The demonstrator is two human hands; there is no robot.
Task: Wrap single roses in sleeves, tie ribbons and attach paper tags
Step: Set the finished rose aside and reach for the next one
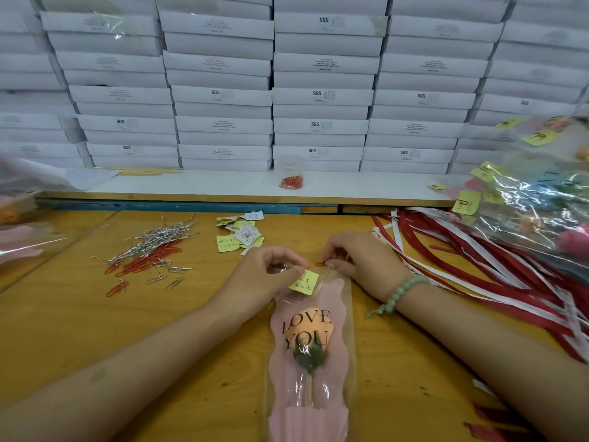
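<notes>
At sleeve (336, 298) top: left hand (264, 277) pinches yellow tag (304, 282), right hand (363, 263) pinches red paper clip (320, 264) just beyond sleeve.

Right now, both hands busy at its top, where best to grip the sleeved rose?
Probably the stem, pinched through the sleeve from the near end: it lies flat, bloom away, and the stem is its firm narrow part. The left hand pinching the tag and right hand holding a clip crowd the top.

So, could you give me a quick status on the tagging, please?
Left hand pinches yellow tag on sleeve top. Right hand holds red clip beside it. Nothing blocking.
</notes>
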